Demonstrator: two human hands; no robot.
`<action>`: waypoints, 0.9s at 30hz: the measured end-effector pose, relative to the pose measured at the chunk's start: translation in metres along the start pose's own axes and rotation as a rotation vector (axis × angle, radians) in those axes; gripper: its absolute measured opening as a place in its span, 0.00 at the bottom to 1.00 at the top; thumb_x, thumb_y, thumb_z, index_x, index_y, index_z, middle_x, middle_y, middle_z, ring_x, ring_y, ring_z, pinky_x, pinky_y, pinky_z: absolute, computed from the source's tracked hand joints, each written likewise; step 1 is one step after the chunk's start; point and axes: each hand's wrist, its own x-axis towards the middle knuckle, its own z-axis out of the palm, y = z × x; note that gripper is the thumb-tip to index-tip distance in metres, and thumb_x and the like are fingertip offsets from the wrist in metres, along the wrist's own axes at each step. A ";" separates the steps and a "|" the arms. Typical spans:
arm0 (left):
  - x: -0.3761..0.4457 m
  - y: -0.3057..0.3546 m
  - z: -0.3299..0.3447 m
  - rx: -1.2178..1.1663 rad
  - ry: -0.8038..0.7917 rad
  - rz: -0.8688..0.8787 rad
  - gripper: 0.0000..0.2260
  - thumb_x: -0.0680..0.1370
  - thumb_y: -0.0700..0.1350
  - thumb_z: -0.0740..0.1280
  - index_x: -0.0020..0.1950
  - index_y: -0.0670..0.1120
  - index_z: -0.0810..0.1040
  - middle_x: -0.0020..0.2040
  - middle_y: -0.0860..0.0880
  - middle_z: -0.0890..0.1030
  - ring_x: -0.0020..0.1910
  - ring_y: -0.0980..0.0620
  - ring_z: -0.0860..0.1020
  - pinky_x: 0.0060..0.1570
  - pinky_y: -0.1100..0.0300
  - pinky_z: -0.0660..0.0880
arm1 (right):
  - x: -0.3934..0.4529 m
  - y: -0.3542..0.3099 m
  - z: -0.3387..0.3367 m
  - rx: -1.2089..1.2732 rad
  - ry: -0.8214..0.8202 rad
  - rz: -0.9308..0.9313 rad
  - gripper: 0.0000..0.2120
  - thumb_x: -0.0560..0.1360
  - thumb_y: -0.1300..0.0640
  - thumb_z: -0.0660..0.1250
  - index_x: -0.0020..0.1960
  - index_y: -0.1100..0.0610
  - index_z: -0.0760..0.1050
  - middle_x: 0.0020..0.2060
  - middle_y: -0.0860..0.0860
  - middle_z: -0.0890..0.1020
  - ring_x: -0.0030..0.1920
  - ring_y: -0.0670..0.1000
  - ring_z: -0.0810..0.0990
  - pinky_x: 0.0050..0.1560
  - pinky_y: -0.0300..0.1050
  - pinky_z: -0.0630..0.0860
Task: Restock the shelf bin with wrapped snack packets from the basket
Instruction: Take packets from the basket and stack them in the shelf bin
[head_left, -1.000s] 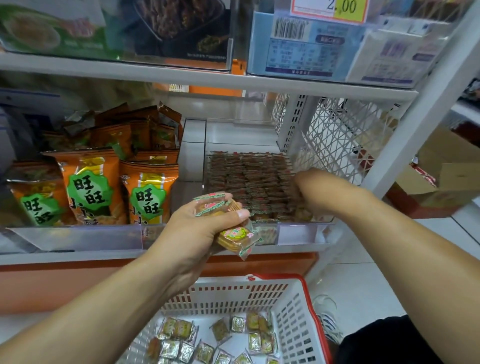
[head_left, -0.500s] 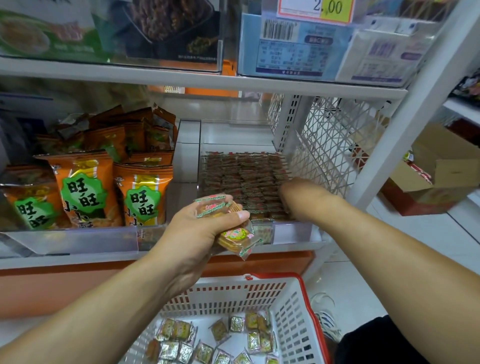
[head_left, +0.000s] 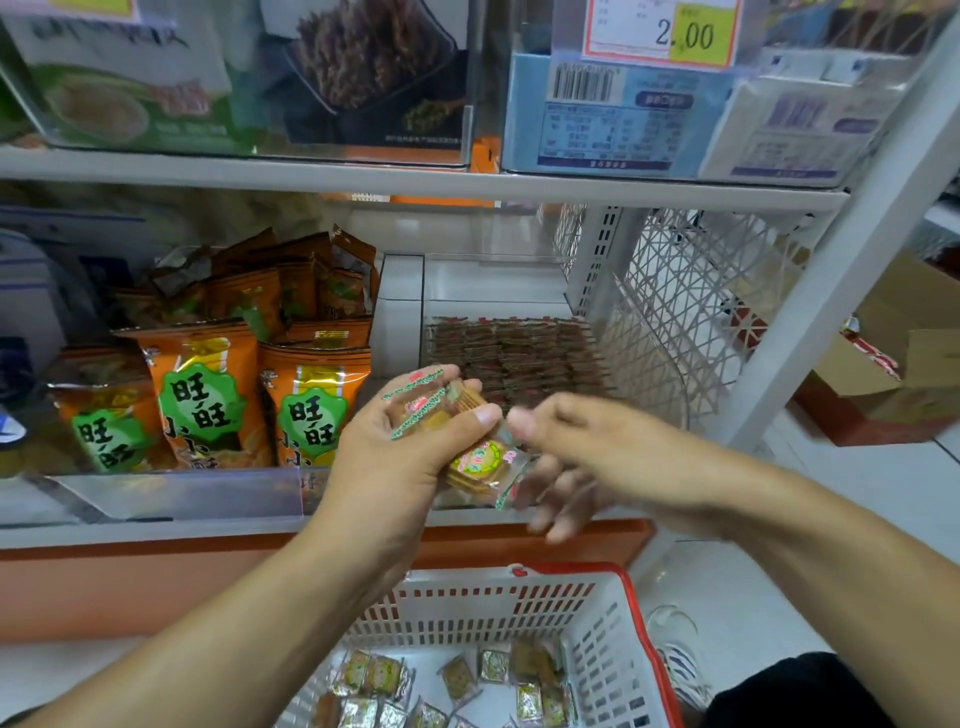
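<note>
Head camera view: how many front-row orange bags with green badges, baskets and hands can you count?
Orange foil snack bags with green badges, front row: 3
White plastic basket with red rim: 1
Bare hands: 2, the left hand gripping clear-wrapped snack packets, the right hand open
Total: 6

Your left hand (head_left: 400, 457) is curling around a small stack of wrapped snack packets (head_left: 457, 436), thumb pressing on top and fingers cupping from behind, palm turned toward you. Your left forearm is rising from the lower left. Your right hand (head_left: 566, 457) is sitting just beside the left, motion-blurred, fingers loosely spread and pointing down-left, thumb tip nearly meeting the left thumb; whether it is touching the lowest packet cannot be told. Your right forearm is extending in from the lower right.
</note>
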 end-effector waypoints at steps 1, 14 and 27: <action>-0.001 0.000 0.000 0.015 -0.006 0.027 0.28 0.61 0.43 0.81 0.60 0.46 0.81 0.57 0.47 0.87 0.54 0.44 0.86 0.43 0.55 0.83 | -0.004 0.005 0.012 0.108 -0.051 -0.005 0.30 0.68 0.39 0.73 0.58 0.59 0.71 0.41 0.59 0.85 0.39 0.58 0.84 0.37 0.47 0.84; 0.006 0.006 -0.022 0.136 -0.116 0.104 0.25 0.67 0.40 0.79 0.63 0.50 0.81 0.63 0.49 0.84 0.59 0.45 0.84 0.50 0.55 0.83 | -0.017 0.013 0.000 0.402 -0.083 -0.066 0.15 0.70 0.61 0.75 0.55 0.59 0.76 0.42 0.57 0.83 0.37 0.50 0.83 0.34 0.39 0.79; 0.000 -0.005 -0.012 0.230 -0.045 0.041 0.21 0.63 0.42 0.81 0.54 0.55 0.85 0.55 0.51 0.87 0.51 0.45 0.87 0.46 0.54 0.84 | 0.005 0.008 -0.084 -1.298 0.389 -0.120 0.16 0.77 0.59 0.67 0.61 0.45 0.81 0.56 0.47 0.82 0.57 0.51 0.79 0.59 0.49 0.77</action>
